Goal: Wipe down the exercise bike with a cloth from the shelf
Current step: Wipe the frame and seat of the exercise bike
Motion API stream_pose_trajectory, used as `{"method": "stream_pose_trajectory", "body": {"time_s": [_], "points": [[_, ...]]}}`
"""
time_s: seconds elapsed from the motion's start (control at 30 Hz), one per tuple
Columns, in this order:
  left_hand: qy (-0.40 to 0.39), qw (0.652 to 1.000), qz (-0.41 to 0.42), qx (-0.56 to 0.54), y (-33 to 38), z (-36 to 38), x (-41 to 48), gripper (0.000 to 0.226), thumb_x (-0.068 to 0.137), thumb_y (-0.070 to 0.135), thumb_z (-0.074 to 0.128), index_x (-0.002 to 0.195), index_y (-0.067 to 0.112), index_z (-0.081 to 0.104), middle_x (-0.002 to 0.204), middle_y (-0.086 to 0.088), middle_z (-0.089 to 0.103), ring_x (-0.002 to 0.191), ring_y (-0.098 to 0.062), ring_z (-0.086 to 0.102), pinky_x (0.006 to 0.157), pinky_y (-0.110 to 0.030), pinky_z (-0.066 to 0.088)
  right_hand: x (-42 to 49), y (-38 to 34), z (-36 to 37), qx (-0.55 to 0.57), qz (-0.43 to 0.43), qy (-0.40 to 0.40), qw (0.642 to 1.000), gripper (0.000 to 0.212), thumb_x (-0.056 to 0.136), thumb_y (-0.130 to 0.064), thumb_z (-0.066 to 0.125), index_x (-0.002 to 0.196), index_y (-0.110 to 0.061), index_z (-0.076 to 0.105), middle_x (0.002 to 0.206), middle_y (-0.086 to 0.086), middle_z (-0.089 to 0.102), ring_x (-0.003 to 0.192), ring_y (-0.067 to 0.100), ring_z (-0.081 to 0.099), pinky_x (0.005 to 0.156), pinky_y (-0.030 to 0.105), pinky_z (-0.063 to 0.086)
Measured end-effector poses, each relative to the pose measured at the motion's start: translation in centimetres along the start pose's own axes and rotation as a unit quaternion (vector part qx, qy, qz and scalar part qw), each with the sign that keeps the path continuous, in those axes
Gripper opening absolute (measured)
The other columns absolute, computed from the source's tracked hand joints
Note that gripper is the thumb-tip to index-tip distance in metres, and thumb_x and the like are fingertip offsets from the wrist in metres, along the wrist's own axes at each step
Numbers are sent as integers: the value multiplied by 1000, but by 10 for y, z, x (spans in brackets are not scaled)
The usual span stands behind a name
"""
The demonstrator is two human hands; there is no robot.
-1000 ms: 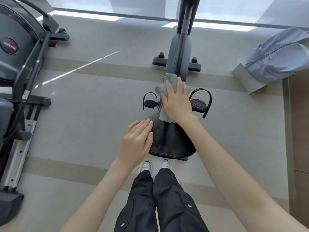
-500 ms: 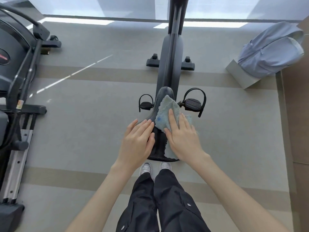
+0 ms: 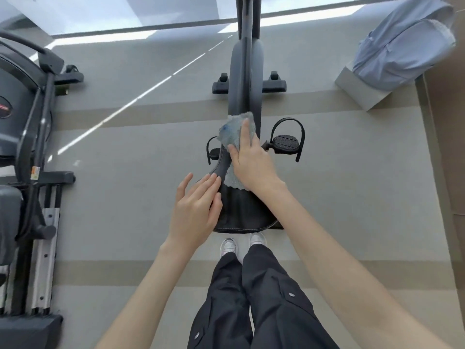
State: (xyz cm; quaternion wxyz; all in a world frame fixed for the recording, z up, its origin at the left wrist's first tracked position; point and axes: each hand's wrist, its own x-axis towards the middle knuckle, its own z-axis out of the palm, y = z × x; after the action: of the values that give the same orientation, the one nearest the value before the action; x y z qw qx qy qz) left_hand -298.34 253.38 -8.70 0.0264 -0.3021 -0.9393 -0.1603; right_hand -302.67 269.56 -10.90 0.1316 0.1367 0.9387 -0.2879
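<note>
Both hands are on the saddle of the exercise bike. The right hand lies flat, fingers straight, pressing the pale blue cloth onto the saddle's narrow nose, while the left hand rests straight-fingered on its left edge, holding nothing. A good wipe likely needs even palm pressure, so the cloth slides without bunching, with the left hand bracing the seat.
</note>
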Motion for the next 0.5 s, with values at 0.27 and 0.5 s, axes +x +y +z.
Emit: {"method": "stream_pose_trajectory", "body": {"time_s": [0.27,0.5], "points": [[-7,1000,9,24,0,-1,1,36,95,15,40,112,-2,68,117,-12,67,111,-22,64,109,-47,30,-72,47,3,-126,-51,-13,991,61,99,-44,15,150,-12,7,143,12,40,135,27,31,113,54,10],[-28,998,19,44,0,-3,6,36,96,14,39,112,-3,67,115,-15,67,110,-22,64,109,-48,33,23,11,3,41,-69,1,997,64,101,-39,30,149,-6,3,152,28,10,140,38,16,113,46,21]]}}
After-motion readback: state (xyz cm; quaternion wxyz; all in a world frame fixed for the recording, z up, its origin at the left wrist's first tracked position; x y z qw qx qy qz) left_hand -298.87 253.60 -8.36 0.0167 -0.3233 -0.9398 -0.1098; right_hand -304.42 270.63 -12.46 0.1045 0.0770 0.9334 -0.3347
